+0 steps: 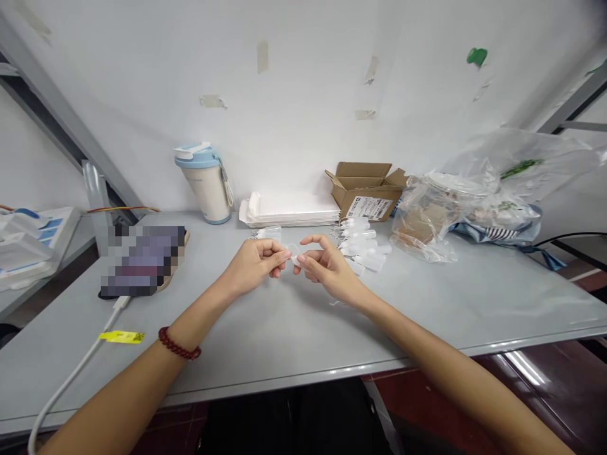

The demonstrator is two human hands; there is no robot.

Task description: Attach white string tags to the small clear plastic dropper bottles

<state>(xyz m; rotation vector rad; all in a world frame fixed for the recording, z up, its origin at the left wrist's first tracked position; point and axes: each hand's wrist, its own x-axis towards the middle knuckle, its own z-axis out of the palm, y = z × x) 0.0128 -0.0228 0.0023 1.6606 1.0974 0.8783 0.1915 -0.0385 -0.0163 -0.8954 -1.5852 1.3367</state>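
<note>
My left hand (258, 262) and my right hand (325, 265) meet above the middle of the grey table (284, 328). Both pinch one small clear plastic piece (293, 254) between their fingertips. The left hand's fingers are curled closed on its left end. The right hand grips the right end with thumb and middle fingers, its index finger raised. A pile of several small clear plastic bottles (363, 243) lies just behind the right hand. One more clear piece (269, 232) lies behind the left hand.
A blue-lidded cup (207, 183) stands at the back, with a white stack of sheets (289, 212) and an open cardboard box (367, 189) beside it. Plastic bags (474, 202) fill the back right. A blurred phone (142, 259) with white cable (71, 379) lies left.
</note>
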